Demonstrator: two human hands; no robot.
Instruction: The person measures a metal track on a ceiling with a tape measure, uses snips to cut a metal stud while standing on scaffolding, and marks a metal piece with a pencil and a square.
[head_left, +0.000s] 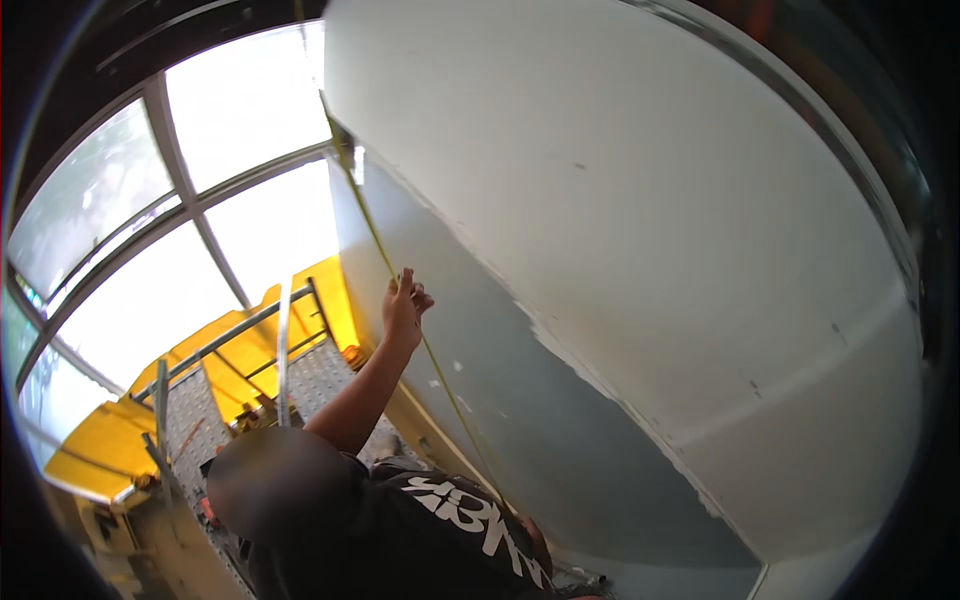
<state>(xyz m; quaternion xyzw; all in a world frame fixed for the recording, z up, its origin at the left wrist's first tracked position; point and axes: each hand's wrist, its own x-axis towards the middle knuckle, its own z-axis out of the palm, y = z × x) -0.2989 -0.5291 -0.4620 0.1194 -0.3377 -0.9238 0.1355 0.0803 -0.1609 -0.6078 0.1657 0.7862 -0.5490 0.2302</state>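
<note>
Neither my left hand nor my right hand shows in the head view. A yellow tape measure blade (372, 228) runs taut on a slant from the top left, beside the edge of a white board surface (620, 220), down toward a co-worker. The co-worker's raised hand (404, 302) pinches the blade partway along. This person wears a black T-shirt (400, 540) with white print. Behind the shirt the lower end of the blade is lost, and I cannot make out the tape's case.
Below stands a scaffold with perforated metal decks (325, 375) and a tube guardrail (235, 335). Yellow sheeting (110, 450) hangs past it, before large bright windows (245, 110). A blue-grey wall (590, 450) meets the white board along a ragged edge.
</note>
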